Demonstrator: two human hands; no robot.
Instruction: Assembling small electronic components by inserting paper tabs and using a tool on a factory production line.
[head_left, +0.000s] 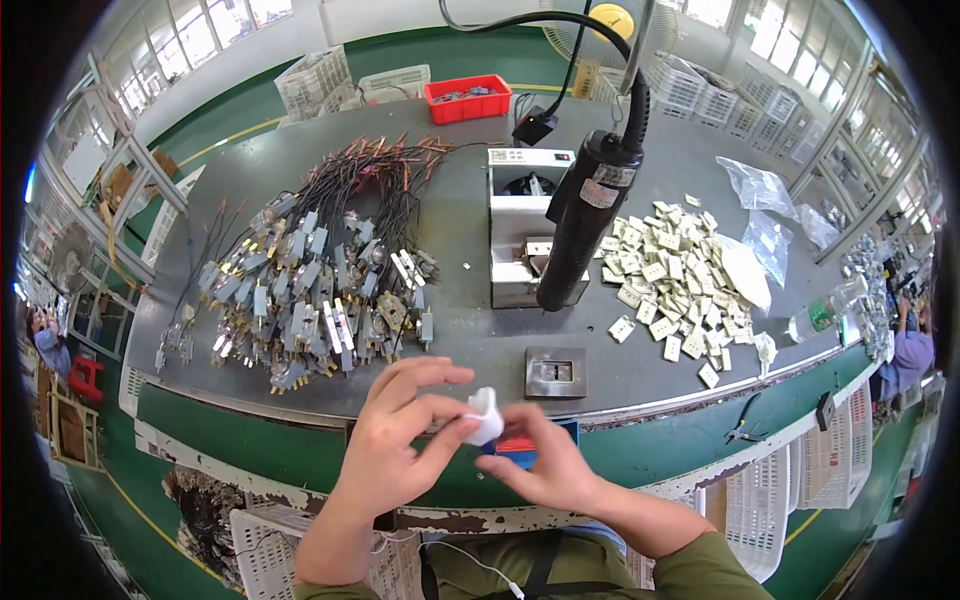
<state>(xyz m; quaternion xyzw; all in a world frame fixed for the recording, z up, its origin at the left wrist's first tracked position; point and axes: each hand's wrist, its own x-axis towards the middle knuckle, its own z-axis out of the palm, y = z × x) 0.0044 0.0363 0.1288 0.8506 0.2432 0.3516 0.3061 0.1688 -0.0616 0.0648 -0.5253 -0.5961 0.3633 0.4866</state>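
Note:
A small white object (485, 418), rounded and smooth, sits pinched between the thumb and index finger of my left hand (400, 430); its other fingers spread above it. I cannot make out its exact kind. My right hand (545, 462) is close by on the right, thumb and index finger apart, the index fingertip beside the white object. Behind the gap in that hand, a blue and red box (520, 450) shows in part at the table's front edge. Just beyond my hands lies a square metal block (556, 373) with a slotted recess.
Grey plugs with black cables (310, 280) form a large heap on the left. Cream plastic pieces (680, 280) are piled right of a metal machine (515, 215). A black cylindrical tool (590, 220) hangs overhead. At the back stands a red bin (467, 98); pliers (743, 420) lie front right.

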